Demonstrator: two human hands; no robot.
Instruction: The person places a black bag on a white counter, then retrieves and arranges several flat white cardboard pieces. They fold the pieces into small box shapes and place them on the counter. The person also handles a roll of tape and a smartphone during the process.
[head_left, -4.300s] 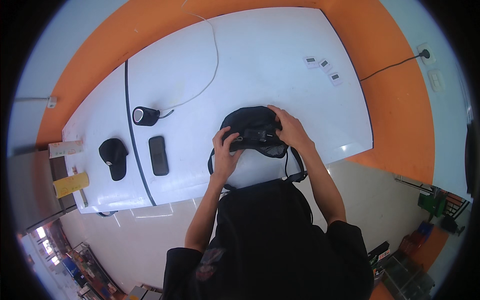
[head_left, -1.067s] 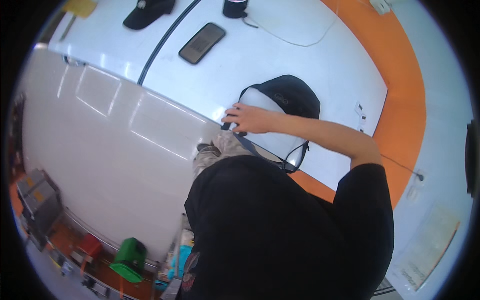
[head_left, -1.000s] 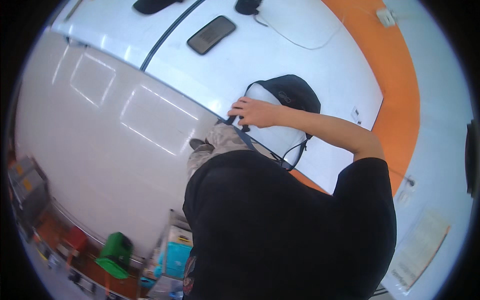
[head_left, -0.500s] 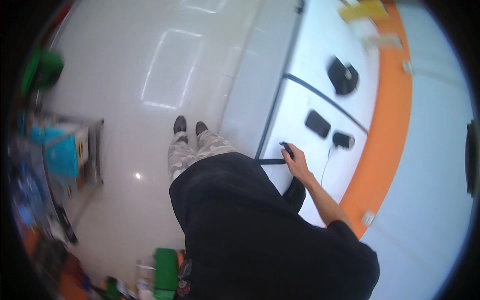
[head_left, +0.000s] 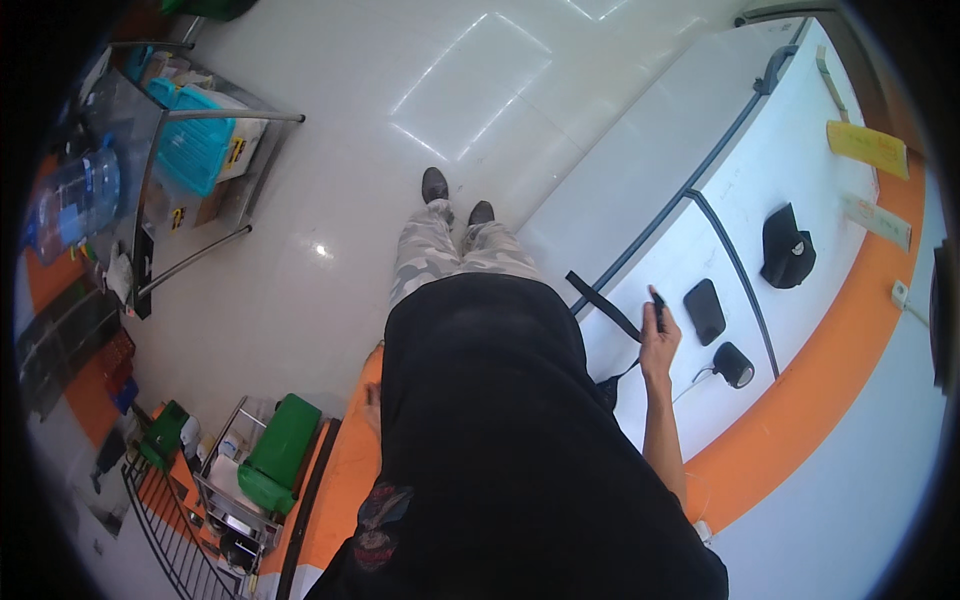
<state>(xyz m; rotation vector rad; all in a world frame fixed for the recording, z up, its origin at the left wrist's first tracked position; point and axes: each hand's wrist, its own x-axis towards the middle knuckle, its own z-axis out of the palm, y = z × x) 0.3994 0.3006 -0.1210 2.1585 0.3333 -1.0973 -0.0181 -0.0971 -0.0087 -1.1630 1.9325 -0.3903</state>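
Observation:
Over the white-topped unit (head_left: 735,205) on my right, my right hand (head_left: 660,345) is closed round a black strap (head_left: 605,305). One free end of the strap juts out to the left. A small dark piece stands up between the thumb and fingers, its kind unclear. More black material (head_left: 607,392) hangs below the hand, partly behind my shirt. Right of the hand lie a flat black phone-like slab (head_left: 705,311) and a short black cylinder (head_left: 734,365) with a thin cable. My left hand (head_left: 373,407) barely shows beside my shirt, near an orange surface (head_left: 340,480); its fingers are mostly hidden.
A black cap (head_left: 787,247) and a yellow packet (head_left: 868,148) lie farther along the white top. An orange ledge (head_left: 800,420) borders it. At left stand a metal rack (head_left: 235,116) with a turquoise basket (head_left: 195,135), a water bottle (head_left: 80,205) and a green bin (head_left: 282,452).
My view has turned, so the white top and its things sit farther right. The strap's free end now slants up to the left. Part of my left hand has come into view.

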